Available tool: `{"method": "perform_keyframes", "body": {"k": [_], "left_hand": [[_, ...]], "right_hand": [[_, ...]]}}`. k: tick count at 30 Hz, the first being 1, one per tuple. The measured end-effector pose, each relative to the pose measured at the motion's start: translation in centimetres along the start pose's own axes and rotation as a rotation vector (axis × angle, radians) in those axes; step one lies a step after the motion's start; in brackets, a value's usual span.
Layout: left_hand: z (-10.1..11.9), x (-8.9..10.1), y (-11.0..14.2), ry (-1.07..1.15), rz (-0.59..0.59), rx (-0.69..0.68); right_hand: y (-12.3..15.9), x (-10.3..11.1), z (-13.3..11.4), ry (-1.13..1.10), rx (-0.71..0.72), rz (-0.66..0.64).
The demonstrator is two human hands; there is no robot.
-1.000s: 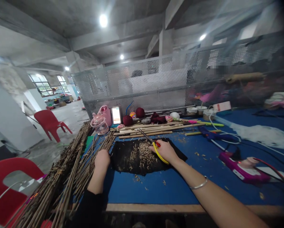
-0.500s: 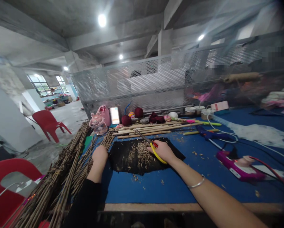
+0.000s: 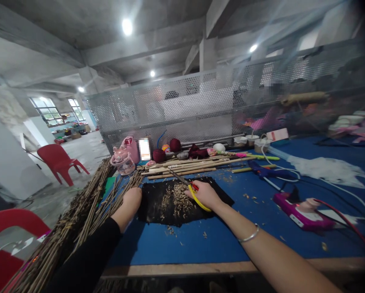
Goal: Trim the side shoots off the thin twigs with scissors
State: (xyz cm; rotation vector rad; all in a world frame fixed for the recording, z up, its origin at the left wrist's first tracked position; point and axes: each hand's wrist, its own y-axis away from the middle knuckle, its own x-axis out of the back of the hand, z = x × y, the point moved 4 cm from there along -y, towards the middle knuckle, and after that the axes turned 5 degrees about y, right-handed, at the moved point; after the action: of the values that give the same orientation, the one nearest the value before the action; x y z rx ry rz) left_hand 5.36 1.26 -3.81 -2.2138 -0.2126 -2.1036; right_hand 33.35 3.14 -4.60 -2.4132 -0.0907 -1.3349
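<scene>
My right hand (image 3: 205, 194) is closed on the scissors (image 3: 198, 202), which have yellow and red handles. Their blades point up and left, past the small brown plant pieces (image 3: 182, 199) heaped on a black cloth (image 3: 152, 205). My left hand (image 3: 131, 201) is curled at the left edge of that cloth, beside the thin brown sticks (image 3: 111, 203). Its fingertips are turned away, so what they hold, if anything, is hidden.
Long dry stalks (image 3: 69, 215) lie along the table's left side. Behind the cloth are pale sticks (image 3: 182, 167), dark red yarn balls (image 3: 159, 155) and a pink pot (image 3: 123, 160). On the right sit a blue glue gun (image 3: 263, 171) and a purple power strip (image 3: 304, 213).
My left hand has shifted right, from over the sticks to the cloth's left edge. The scissors stay in my right hand over the plant pieces. The whole view has swung slightly.
</scene>
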Motion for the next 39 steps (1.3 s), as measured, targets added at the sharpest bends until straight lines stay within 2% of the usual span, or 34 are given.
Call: {"method": "perform_keyframes", "body": {"k": [7,14,16,18,21,23,24,26,29,30,35,39], "left_hand": [[-2.6,1.3,-0.5,0.024,-0.028,-0.042],[-3.8,3.6,-0.7,0.15,0.038,-0.065],[-3.7,4.1,-0.9,0.325,0.065,-0.043],[-3.0,4.6,-1.1,0.59,0.095,-0.019],[-1.0,5.6,-1.1,1.011,0.167,-0.024],[0.5,6.2,-0.9,1.161,0.171,-0.066],[1.1,6.4,-0.9,1.161,0.146,-0.083],[1.4,6.7,-1.0,1.008,0.138,-0.106],[-0.4,7.4,-1.5,0.573,0.283,-0.083],[-1.3,7.4,-1.7,0.455,0.287,-0.069],[-4.3,5.4,-1.6,0.1,0.116,-0.064],[-4.7,2.2,0.3,0.053,-0.078,-0.062]], "right_hand": [[0.2,0.1,-0.4,-0.02,-0.017,-0.033],[0.1,-0.2,-0.5,-0.017,-0.012,-0.074],[0.1,-0.3,-0.5,-0.021,-0.008,-0.08],[0.1,-0.5,-0.4,-0.032,-0.008,-0.084],[0.1,-0.6,-0.2,-0.045,-0.005,-0.076],[0.0,-0.5,-0.1,-0.055,-0.008,-0.071],[0.0,-0.4,0.0,-0.059,-0.01,-0.066],[0.0,-0.2,0.1,-0.062,-0.017,-0.055],[0.0,0.0,0.2,-0.064,-0.021,-0.041],[0.0,0.1,0.2,-0.066,-0.019,-0.043],[0.0,-0.3,0.0,-0.062,-0.003,-0.063],[-0.1,-0.6,0.2,-0.055,0.003,-0.056]]}}
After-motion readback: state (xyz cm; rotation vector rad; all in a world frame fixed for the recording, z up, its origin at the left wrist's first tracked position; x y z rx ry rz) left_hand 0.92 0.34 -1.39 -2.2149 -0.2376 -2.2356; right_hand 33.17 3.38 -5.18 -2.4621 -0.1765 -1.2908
